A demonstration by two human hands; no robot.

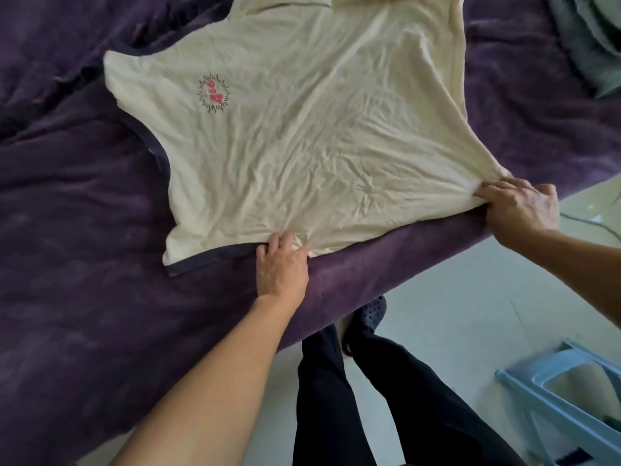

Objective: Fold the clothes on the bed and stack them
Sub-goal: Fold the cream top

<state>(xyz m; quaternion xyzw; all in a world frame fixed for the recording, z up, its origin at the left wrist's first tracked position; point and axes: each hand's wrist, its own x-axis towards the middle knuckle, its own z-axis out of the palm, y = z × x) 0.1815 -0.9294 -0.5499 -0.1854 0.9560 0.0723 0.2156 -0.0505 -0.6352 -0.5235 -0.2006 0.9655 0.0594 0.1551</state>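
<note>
My L hand [282, 265] & R hand [519, 206] pinch shirt [302, 122] edge, fingers [275, 244] curled; rest lies flat on bed [84, 264] beyond them. Uneven tug could bunch it or drag it off

A cream shirt [302, 129] lies spread on the purple bed [84, 297]. The left hand [282, 267] grips its near edge by the dark trim, and the right hand [521, 210] pinches a corner. A grey thing [598, 45] in the far corner may be a pillow.

Red starburst print [214, 93] on the cream shirt [302, 129] is unreadable.
</note>
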